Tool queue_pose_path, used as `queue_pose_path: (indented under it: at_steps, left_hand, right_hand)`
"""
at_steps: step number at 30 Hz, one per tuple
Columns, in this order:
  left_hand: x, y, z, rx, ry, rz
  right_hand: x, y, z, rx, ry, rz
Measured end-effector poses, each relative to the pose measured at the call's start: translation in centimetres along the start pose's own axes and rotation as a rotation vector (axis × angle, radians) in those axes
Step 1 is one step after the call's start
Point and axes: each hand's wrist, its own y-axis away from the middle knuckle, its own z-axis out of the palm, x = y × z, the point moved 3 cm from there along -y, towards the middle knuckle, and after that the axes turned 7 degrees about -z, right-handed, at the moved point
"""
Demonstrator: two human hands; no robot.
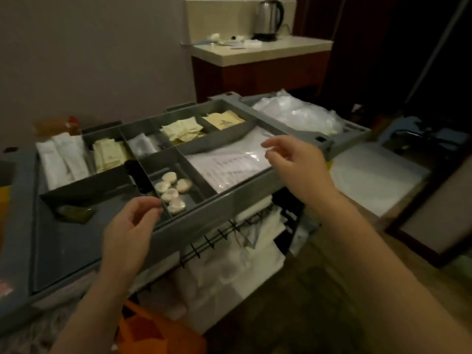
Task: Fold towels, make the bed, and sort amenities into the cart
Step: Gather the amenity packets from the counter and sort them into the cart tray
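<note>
A grey divided tray [224,200] sits on top of the housekeeping cart. One front compartment holds several round wrapped soaps [173,187]. Behind it lie cream sachets [182,131], a yellow packet [226,118], clear packets [143,145] and more cream packets [108,155]. The large right compartment holds flat white packets in clear plastic [229,164]. My left hand [130,226] hovers at the tray's front edge beside the soaps, fingers loosely curled, holding nothing. My right hand [293,159] hovers over the white packets with fingers relaxed and spread.
White rolled items [61,162] lie left of the tray. A bag of clear plastic [298,113] rests at the cart's far end. White linen [237,256] fills the shelf below. A kettle [270,19] stands on a counter [260,51] behind. An orange bag [153,330] hangs low.
</note>
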Motion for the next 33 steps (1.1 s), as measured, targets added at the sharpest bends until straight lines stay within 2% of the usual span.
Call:
queue_pose_path:
  at_steps: [3,8,13,16,20,26,33]
  left_hand:
    - [0.5,1.9,3.8,-0.139,-0.029,0.033]
    - [2.1,4.5,13.3,-0.364,-0.078,0.097]
    - [5.7,7.0,27.0,-0.551,-0.100,0.175]
    - [8.1,9.1,35.7,-0.678,-0.135,0.212]
    - [10.5,8.2,43.9,-0.687,-0.176,0.211]
    - [11.5,3.8,52.7,-0.610,-0.231,0.088]
    - [12.7,-2.9,67.4,-0.625,-0.304,0.033]
  right_hand:
    - [3.0,5.9,-1.7,0.047,-0.033,0.149]
    - [10.1,15.2,-6.4,0.100,0.040,0.402]
    - [18.8,22.7,-12.4,0.217,0.114,0.644]
    - [24.7,24.1,-16.2,0.253,0.113,0.761]
    - [31.0,20.6,-21.9,0.294,0.094,0.770]
    - [36.4,11.2,-28.9,0.339,0.041,0.639]
    - [46.7,-1.2,-32.9,0.250,-0.010,0.515]
